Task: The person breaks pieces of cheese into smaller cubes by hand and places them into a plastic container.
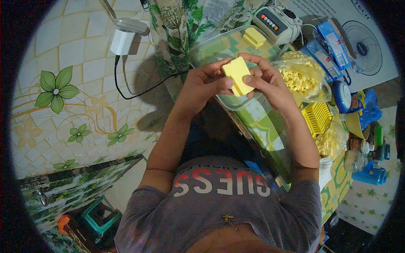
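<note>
Both hands hold a small yellow rectangular plastic piece in front of my chest. It has rounded corners and a raised step along its lower end. My left hand grips its left side, with the thumb on the face. On the right side, my right hand pinches it with the thumb over the lower edge. The fingers behind the piece are partly hidden. Below and behind the hands stands a clear plastic tub, and a similar yellow piece lies in it.
Right of the tub sit a bag of small yellow parts, a yellow slotted rack and another plastic bag. A white device with buttons and blue boxes stand farther back. A white charger hangs at the left wall.
</note>
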`<move>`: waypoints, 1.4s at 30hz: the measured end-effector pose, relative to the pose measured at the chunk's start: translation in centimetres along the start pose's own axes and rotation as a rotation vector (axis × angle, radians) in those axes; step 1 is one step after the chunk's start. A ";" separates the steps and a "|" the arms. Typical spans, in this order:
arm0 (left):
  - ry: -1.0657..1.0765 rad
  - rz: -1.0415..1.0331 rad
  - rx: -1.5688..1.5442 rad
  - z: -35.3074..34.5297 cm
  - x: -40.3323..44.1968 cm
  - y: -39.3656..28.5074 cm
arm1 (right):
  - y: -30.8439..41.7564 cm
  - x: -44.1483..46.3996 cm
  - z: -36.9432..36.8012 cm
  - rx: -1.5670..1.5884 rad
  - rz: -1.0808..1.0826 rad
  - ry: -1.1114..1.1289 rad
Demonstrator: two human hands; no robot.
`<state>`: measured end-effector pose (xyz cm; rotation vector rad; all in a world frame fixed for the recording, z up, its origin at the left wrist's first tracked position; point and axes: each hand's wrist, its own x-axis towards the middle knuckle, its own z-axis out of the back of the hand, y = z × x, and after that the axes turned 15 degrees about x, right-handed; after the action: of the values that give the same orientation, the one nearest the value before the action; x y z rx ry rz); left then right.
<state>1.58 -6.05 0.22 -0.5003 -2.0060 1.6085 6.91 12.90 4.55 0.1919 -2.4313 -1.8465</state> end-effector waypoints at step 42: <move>-0.227 -0.158 0.035 -2.3 -0.1 1.0 | -2.0 0.7 0.2 -0.055 0.032 -0.061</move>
<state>3.03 -4.13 -0.41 -0.1457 -2.1160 1.6604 6.27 12.44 2.57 0.0930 -2.4042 -1.9309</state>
